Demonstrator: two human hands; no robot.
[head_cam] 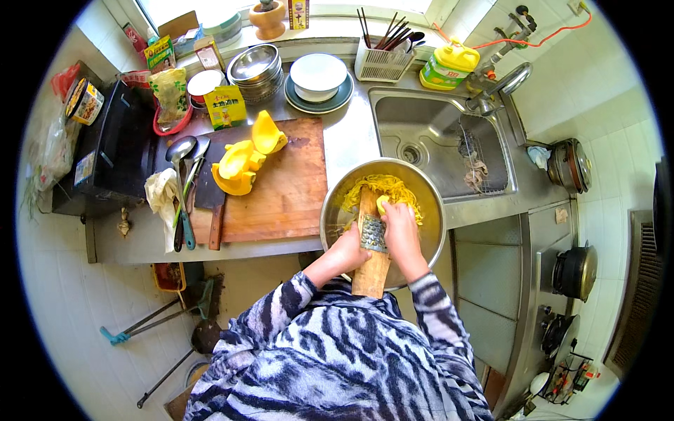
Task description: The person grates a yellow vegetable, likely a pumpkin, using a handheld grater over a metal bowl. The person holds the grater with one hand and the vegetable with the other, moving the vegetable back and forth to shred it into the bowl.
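A wooden grater with a metal grating plate [373, 234] slants over a large stainless steel bowl [435, 202], its lower end near my body. My left hand [345, 249] grips the grater's left edge beside the plate. In my right hand [404, 234], a small yellow piece of pumpkin [382, 204] is held at the fingertips, just above the plate. Yellow shreds [387, 182] lie in the bowl beyond the grater. On the wooden cutting board [284, 194], left of the bowl, rest cut pumpkin pieces [234, 167] and a cleaver [211, 194].
Ladles [180, 150] and a crumpled cloth [162, 189] lie left of the cleaver. Behind the board stand stacked steel bowls [255, 68], a white bowl [318, 76] on plates and a chopstick holder [383, 62]. A sink [421, 126] with a faucet [503, 87] is at the right.
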